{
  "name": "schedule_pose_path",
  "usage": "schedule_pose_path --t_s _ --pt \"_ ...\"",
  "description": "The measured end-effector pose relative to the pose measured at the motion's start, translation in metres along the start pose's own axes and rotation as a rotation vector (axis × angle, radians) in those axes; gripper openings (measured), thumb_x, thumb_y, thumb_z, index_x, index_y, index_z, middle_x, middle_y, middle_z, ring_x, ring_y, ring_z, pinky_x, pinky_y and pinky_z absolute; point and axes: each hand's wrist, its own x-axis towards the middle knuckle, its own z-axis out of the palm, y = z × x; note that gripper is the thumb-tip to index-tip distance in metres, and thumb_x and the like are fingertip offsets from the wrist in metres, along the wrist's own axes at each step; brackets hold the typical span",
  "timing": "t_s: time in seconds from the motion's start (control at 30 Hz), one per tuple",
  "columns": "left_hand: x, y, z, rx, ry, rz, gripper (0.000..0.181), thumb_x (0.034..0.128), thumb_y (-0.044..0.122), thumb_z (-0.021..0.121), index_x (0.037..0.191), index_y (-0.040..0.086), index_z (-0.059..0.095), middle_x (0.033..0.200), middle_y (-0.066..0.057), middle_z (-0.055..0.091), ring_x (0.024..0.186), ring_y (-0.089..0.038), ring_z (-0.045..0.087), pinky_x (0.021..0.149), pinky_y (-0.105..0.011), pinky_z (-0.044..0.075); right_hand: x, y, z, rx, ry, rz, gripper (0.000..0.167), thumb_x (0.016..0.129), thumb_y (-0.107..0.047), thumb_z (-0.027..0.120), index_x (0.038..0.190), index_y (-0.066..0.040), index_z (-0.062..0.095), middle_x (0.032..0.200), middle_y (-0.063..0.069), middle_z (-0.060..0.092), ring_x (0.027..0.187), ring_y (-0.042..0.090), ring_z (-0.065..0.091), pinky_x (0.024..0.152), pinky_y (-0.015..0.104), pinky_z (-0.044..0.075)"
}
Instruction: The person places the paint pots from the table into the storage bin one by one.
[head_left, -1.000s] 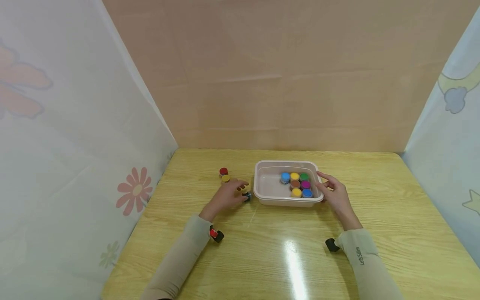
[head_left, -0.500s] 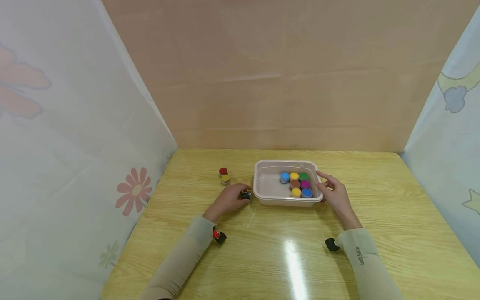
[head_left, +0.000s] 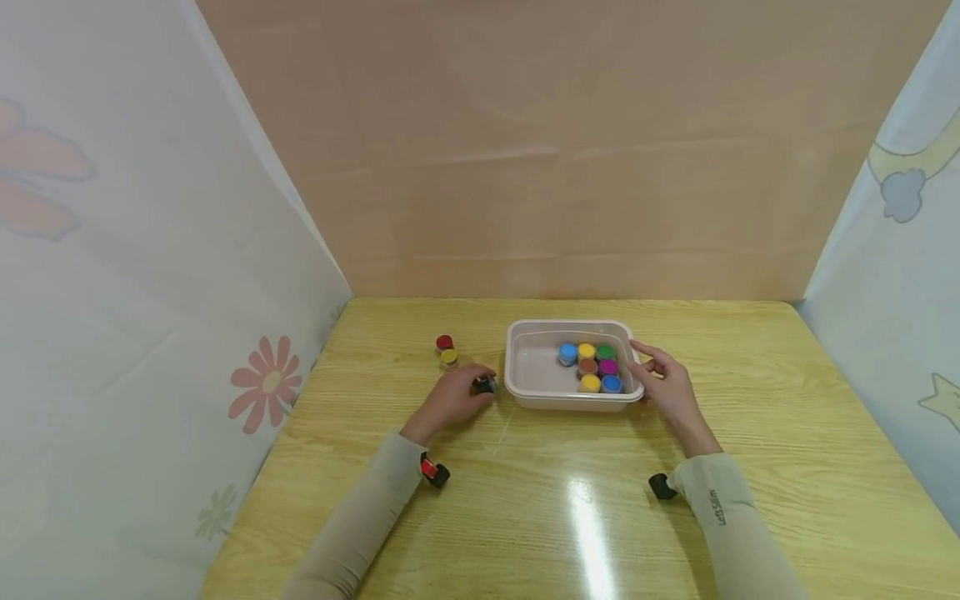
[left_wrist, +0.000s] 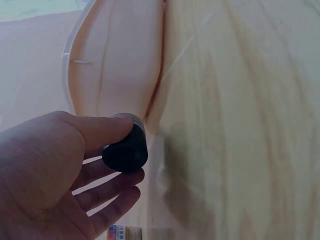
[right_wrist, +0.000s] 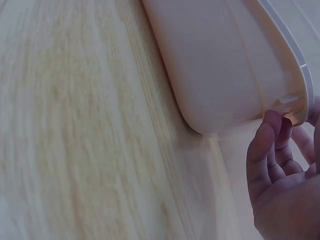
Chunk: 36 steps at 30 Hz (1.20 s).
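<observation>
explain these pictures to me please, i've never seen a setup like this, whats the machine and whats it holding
There is no machine doing the work: these are a person's two bare hands. The widest picture comes from a camera worn on the head, looking forward and down. The other two come from cameras on the wrists, each showing that hand's work.

On the wooden table sits a pale pink tub with seven small jars inside, their lids blue, yellow, green, brown and purple. Left of the tub stand a red-lidded jar and a yellow-lidded jar.

The left hand holds a small dark jar between thumb and fingers. The right hand grips the tub's right-hand end.
</observation>
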Motion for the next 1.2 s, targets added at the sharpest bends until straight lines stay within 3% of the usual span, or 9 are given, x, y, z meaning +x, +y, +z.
schedule_pose_path --t_s 0.23,0.43,0.7,0.97,1.2 --pt "0.001 0.000 -0.012 -0.022 0.042 -0.047 0.041 0.0991 0.027 0.072 0.138 0.014 0.065 0.134 -0.008 0.067 0.111 -0.023 0.067 0.093 -0.040 0.058 0.000 -0.001 -0.001 -0.013 0.000 0.010 0.056 0.104 -0.023 0.064 0.154 -0.005 0.047 0.086 0.000 0.059 0.059 0.007 0.055 0.055 0.030 0.058" --pt "-0.001 0.006 -0.027 -0.041 0.114 -0.038 0.042 0.0989 0.028 0.073 0.136 0.010 0.066 0.127 -0.009 0.070 0.106 -0.024 0.069 0.090 -0.038 0.059 -0.001 -0.005 -0.002 0.001 -0.010 0.020 0.054 0.105 -0.019 0.063 0.154 -0.003 0.046 0.086 0.001 0.059 0.059 0.008 0.056 0.056 0.033 0.059" --pt "-0.001 0.013 -0.039 -0.070 0.189 0.016 0.040 0.0984 0.024 0.073 0.134 0.008 0.066 0.124 -0.008 0.071 0.103 -0.022 0.068 0.089 -0.038 0.059 0.000 0.001 -0.001 -0.006 -0.004 0.001 0.055 0.105 -0.022 0.063 0.154 -0.005 0.047 0.086 -0.001 0.059 0.060 0.007 0.056 0.055 0.031 0.058" --pt "0.002 0.027 -0.045 -0.130 0.211 0.078 0.040 0.0979 0.022 0.074 0.134 0.007 0.065 0.123 -0.008 0.070 0.102 -0.023 0.068 0.092 -0.047 0.059 -0.001 0.000 -0.001 -0.007 -0.001 0.000 0.055 0.105 -0.023 0.063 0.154 -0.005 0.047 0.085 -0.002 0.059 0.059 0.007 0.055 0.054 0.032 0.058" --pt "0.009 0.041 -0.042 -0.159 0.210 0.118 0.040 0.0955 0.019 0.077 0.131 0.005 0.066 0.123 -0.011 0.069 0.102 -0.025 0.066 0.094 -0.048 0.059 0.001 0.000 -0.001 -0.008 -0.004 0.013 0.055 0.105 -0.021 0.062 0.154 -0.004 0.046 0.086 -0.001 0.060 0.059 0.007 0.056 0.054 0.032 0.058"
